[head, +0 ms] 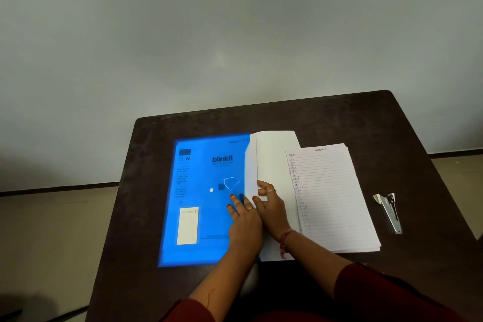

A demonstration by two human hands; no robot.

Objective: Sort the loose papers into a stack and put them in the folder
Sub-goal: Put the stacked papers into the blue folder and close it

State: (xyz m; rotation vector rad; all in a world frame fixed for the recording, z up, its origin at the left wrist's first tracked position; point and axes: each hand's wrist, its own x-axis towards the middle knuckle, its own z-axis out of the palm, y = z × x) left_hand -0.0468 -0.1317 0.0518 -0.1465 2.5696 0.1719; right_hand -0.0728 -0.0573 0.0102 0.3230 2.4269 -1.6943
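Filling the lower half of the view, a dark brown table (339, 117) carries everything, set against a plain pale wall (209, 34). Toward nine o'clock of its centre lies a translucent blue folder (203, 217), through which the word "blinkit" reads clearly, with a small lined card marked "ONE" near its seven o'clock corner. At three o'clock of the folder sits a stack of lined papers (332, 198) headed "SECTION 1", its handwritten column too small to read. Between them, white sheets (274, 154) emerge from the folder's edge. The left hand (244, 219) presses flat, fingers straight, on the folder. Touching it at three o'clock, the right hand (269, 204) curls its fingers around the white sheets' edge. A metal stapler (388, 213) lies far right.
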